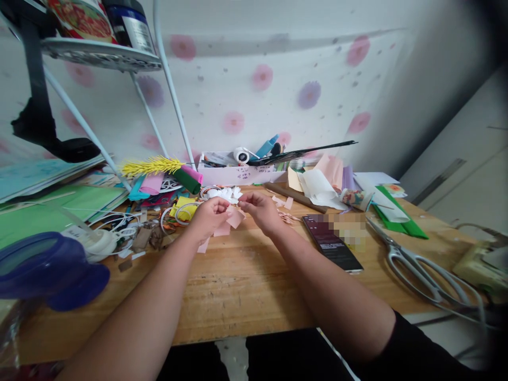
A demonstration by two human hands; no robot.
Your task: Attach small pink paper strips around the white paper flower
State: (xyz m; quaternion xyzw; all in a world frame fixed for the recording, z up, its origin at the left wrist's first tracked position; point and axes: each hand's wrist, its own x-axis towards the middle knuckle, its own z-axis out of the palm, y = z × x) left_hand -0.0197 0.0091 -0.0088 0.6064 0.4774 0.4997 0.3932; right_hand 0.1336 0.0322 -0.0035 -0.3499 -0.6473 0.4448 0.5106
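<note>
Both hands are close together above the middle of the wooden table. My left hand (210, 217) is pinched on a small pink paper piece (235, 217), which hangs between the hands. Thumb and fingers of my right hand (260, 210) are pressed together just right of that paper; what they hold, if anything, is too small to make out. More pink paper pieces (222, 229) lie on the table beneath my left hand. Behind the fingers sits a heap of white paper pieces (224, 193).
A phone (332, 243) and large scissors (420, 267) lie at the right. A blue tape dispenser (51, 270), cables and scraps crowd the left. At the back stand a white box (238, 176), paper rolls (317, 185) and a white shelf rack (103, 54).
</note>
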